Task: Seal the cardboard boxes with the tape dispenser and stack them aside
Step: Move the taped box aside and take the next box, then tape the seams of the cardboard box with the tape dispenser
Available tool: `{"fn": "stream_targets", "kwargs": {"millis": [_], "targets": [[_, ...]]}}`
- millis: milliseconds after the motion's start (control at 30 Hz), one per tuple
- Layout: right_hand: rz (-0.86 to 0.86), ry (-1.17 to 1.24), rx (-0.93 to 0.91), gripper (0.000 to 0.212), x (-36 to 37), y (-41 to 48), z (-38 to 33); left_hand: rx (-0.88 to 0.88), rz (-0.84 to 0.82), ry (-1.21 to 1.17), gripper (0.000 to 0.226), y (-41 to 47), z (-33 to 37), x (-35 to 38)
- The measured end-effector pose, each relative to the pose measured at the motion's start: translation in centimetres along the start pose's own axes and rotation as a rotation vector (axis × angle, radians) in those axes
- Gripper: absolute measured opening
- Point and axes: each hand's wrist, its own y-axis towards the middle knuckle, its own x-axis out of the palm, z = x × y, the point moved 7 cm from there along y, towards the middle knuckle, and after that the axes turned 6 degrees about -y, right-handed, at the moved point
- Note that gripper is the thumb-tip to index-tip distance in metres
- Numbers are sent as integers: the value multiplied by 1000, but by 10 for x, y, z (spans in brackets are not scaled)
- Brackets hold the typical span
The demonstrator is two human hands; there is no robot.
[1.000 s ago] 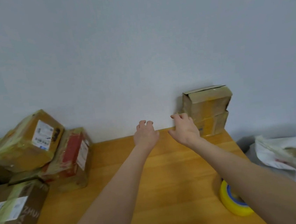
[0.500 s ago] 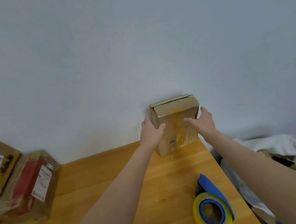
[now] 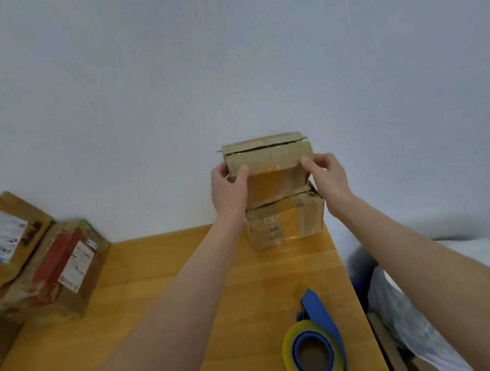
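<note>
top box (image 3: 268,160) is now clasped at both ends by left hand (image 3: 228,188) and right hand (image 3: 329,178); half a second ago only touched, so lifting off lower box (image 3: 285,223) seems next.

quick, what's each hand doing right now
Left hand: closed on the left side of the top box.
Right hand: closed on its right side.

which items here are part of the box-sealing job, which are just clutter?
In the job:
- top box, gripped at both ends by left hand and right hand
- lower box under it, by the wall
- tape dispenser on the table
- labelled boxes at the left

Lying about:
- white plastic bag off the table's right edge
</note>
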Motion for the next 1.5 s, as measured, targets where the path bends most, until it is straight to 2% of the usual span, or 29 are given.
{"fn": "stream_targets", "kwargs": {"millis": [100,233,367,567,733,767,833,867,967,1067,1167,1233,1300,1367,1433,1500], "targets": [[42,-70,-47,20,4,-22,-7,40,140,24,68,-9,7,-33],[-18,-198,-2,31,29,-68,12,-14,172,123,84,-30,-18,-80],[-104,-300,-1,34,57,-126,42,-73,134,199,68,-57,-61,-125],[-144,-436,97,28,77,-205,100,-129,52,277,52,-119,-130,-174],[-200,-604,185,29,88,-251,137,-89,-83,470,58,-158,-174,-203],[-205,-634,189,39,88,-255,140,-79,-111,504,63,-162,-180,-207],[-239,-743,113,66,89,-258,144,3,-188,549,74,-168,-185,-211],[-277,-824,46,69,91,-259,143,64,-226,579,74,-171,-185,-211],[-385,-975,-100,56,95,-260,145,249,-310,772,57,-179,-183,-205],[-417,-1075,-107,54,97,-263,148,275,-400,884,68,-183,-191,-195],[-438,-1169,-111,53,101,-264,148,274,-486,962,89,-184,-201,-192],[-491,-1124,-107,52,100,-262,146,262,-505,1015,100,-185,-200,-192],[-478,-1024,-95,50,88,-254,139,222,-491,1055,96,-184,-199,-193],[-323,-1014,-47,52,60,-240,137,189,-472,1092,89,-184,-197,-193],[-208,-1079,117,60,27,-228,152,181,-473,1104,85,-185,-195,-193],[-237,-1059,358,55,3,-223,183,185,-477,1092,86,-186,-191,-192]]}}
